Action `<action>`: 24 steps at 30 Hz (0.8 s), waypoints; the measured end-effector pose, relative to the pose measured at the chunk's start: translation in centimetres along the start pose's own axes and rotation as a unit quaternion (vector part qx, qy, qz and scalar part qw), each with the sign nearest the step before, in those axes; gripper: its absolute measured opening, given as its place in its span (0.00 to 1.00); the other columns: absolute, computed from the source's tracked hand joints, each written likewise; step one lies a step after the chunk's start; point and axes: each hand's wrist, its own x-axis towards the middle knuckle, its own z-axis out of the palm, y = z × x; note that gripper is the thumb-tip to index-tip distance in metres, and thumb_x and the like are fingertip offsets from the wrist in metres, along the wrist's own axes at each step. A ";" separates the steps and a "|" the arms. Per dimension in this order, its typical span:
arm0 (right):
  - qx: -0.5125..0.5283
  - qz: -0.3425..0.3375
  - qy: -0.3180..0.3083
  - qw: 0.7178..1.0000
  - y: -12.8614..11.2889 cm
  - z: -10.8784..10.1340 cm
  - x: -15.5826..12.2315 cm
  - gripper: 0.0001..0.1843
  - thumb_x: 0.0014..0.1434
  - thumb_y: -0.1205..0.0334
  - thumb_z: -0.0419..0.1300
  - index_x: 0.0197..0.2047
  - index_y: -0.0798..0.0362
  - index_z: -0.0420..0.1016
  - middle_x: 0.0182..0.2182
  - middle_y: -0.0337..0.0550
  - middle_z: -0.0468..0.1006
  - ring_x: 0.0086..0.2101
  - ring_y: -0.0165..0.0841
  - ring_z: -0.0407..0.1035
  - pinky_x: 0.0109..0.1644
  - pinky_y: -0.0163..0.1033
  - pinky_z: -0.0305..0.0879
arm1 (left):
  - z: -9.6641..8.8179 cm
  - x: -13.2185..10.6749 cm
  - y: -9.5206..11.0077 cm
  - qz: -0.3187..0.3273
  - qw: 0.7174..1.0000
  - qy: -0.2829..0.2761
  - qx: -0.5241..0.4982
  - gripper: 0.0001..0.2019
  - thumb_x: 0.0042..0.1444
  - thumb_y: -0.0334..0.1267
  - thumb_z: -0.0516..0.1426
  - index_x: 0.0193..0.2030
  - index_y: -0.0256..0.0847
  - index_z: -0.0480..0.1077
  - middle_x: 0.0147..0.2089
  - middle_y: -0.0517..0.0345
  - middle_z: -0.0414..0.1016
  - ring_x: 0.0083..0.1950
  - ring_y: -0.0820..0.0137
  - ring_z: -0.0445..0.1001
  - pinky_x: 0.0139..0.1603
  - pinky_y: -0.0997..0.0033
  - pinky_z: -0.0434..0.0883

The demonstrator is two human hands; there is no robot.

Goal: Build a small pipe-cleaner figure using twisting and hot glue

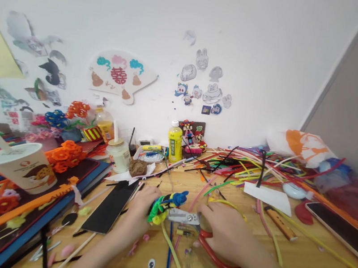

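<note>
In the middle of the head view, my left hand [144,208] is closed around a small pipe cleaner figure [167,204] in blue, green, yellow and black. A pale yellow-green pipe cleaner [173,251] hangs down below the figure. My right hand [223,227] grips red-handled scissors [188,217] that point left. The blades reach the figure's lower right side; whether they touch it I cannot tell. Beneath the hands a blue pipe cleaner [168,259] lies on the table, and a googly eye [151,264] rests nearer the front.
A black phone [109,206] lies left of my left hand; another phone [347,231] is at right. A paper cup [24,166] with a straw stands at left. Behind are a yellow bottle [175,142], a glass jar [118,156] and piled pipe cleaners [255,164] along the wall.
</note>
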 end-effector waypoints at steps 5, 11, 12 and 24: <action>0.003 -0.003 0.015 1.000 0.0 0.0 0.0 0.17 0.50 0.52 0.59 0.41 0.50 0.68 0.36 0.44 0.74 0.37 0.39 0.68 0.36 0.38 0.57 | 0.1 -0.1 0.3 0.001 1.000 -0.003 0.009 0.04 0.47 0.28 0.52 0.27 0.40 0.66 0.31 0.56 0.69 0.35 0.66 0.65 0.36 0.68 0.62; -0.003 -0.002 0.021 1.000 0.0 -0.2 0.1 0.14 0.50 0.56 0.58 0.40 0.51 0.67 0.34 0.43 0.75 0.35 0.39 0.69 0.33 0.37 0.55 | 0.2 -0.2 0.0 0.007 1.000 0.012 0.009 0.05 0.47 0.27 0.52 0.29 0.40 0.67 0.33 0.54 0.69 0.36 0.65 0.64 0.35 0.67 0.62; -0.011 -0.001 0.019 1.000 0.0 -0.2 0.1 0.13 0.50 0.58 0.57 0.40 0.50 0.67 0.34 0.43 0.75 0.35 0.38 0.69 0.33 0.36 0.55 | 0.2 -0.2 -0.1 0.011 1.000 0.014 0.009 0.05 0.47 0.27 0.52 0.28 0.39 0.67 0.33 0.54 0.69 0.36 0.65 0.65 0.36 0.67 0.62; -0.112 -0.003 0.020 0.993 0.7 0.9 0.9 0.08 0.52 0.66 0.53 0.38 0.52 0.68 0.28 0.45 0.76 0.28 0.37 0.70 0.26 0.36 0.48 | 0.0 -0.1 -0.2 -0.001 0.997 0.066 0.045 0.03 0.44 0.30 0.54 0.28 0.40 0.68 0.33 0.54 0.70 0.37 0.64 0.67 0.35 0.67 0.63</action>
